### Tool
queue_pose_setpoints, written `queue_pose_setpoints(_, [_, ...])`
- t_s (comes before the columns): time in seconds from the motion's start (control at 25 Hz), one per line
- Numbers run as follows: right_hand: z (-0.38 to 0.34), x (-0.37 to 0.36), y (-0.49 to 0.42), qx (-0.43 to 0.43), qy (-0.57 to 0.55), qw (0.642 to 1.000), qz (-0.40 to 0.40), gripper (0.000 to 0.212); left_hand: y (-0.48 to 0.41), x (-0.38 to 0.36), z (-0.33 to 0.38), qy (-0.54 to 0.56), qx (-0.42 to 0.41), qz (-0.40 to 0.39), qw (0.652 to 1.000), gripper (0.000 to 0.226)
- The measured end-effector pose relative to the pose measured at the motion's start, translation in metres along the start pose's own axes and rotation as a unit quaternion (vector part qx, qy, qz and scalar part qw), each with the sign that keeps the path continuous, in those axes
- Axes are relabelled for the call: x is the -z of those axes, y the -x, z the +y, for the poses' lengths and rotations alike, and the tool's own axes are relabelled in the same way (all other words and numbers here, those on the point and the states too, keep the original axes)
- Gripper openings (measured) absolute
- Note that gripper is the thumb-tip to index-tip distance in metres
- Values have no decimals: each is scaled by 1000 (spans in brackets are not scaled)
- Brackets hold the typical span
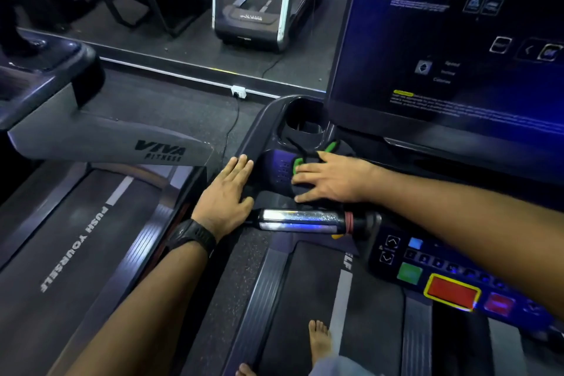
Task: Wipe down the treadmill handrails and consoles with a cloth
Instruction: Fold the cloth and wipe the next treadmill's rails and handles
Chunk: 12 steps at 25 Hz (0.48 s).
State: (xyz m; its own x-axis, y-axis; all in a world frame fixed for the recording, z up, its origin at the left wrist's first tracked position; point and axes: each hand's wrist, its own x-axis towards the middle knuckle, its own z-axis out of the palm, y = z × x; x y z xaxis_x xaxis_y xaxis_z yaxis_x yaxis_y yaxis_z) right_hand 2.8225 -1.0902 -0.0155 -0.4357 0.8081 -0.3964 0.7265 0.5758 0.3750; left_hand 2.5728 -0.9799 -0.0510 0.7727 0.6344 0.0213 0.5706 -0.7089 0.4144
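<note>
Console-tray wiping, step in hand: right hand (331, 177), fingers flat, presses dark green-trimmed cloth (279, 169) beside cup holder (305, 120); left hand (225, 192), flat and empty, rests on handrail (254, 136); next, likely: cloth drawn onto silver grip bar (302, 220).

cloth (276, 169) partly under right hand (329, 180), screen text (427, 104) blurred
</note>
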Motion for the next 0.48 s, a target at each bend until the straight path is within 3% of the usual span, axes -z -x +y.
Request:
queue_pose_setpoints(0.28, [-12, -5, 8, -33, -24, 999, -21, 54, 2, -4, -3, -3, 0, -7, 1000, 81])
queue_pose_setpoints(0.48, [-20, 8, -25, -61, 4, 998, 18, 52, 2, -3, -3, -8, -3, -10, 1000, 79])
